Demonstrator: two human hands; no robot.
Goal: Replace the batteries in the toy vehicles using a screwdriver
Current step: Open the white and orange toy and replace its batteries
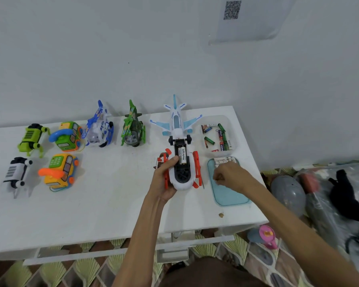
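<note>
the left hand (164, 179) grips the inverted white-and-red toy helicopter (182, 177) on the white table (112, 193). its open bay holds one battery (183, 155). the right hand (230, 177) is over the teal tray (228, 197), fingertips drawn together; contents of the pinch cannot be told. spare batteries (224, 160) lie at the tray's far end.

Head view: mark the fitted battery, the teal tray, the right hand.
fitted battery (182, 155), head view, its white label.
teal tray (228, 198), head view, bare floor.
right hand (229, 174), head view, back of hand.
</note>
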